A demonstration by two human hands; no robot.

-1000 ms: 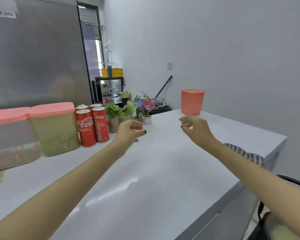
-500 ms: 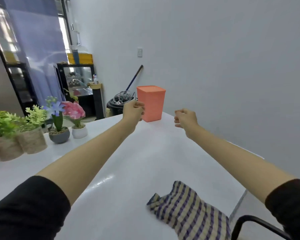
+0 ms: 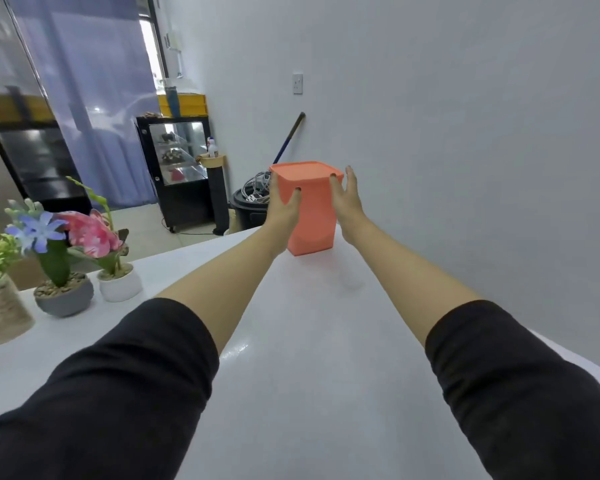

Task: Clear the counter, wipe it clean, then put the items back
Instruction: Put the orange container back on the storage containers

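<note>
Container (image 3: 312,216), orange, lidded, upright at the far end of the white tabletop (image 3: 309,358), near the wall. Left hand (image 3: 282,206) pressed flat on its left side, fingers (image 3: 274,183) spread and touching. Right hand (image 3: 347,199) at its right side, fingers (image 3: 351,176) apart, contact uncertain. Black sleeves on both arms. Potted flowers (image 3: 63,258) stood well apart along the tabletop's left edge.

Both arms outstretched — left hand (image 3: 283,202), right hand (image 3: 347,195) spread wide
</note>
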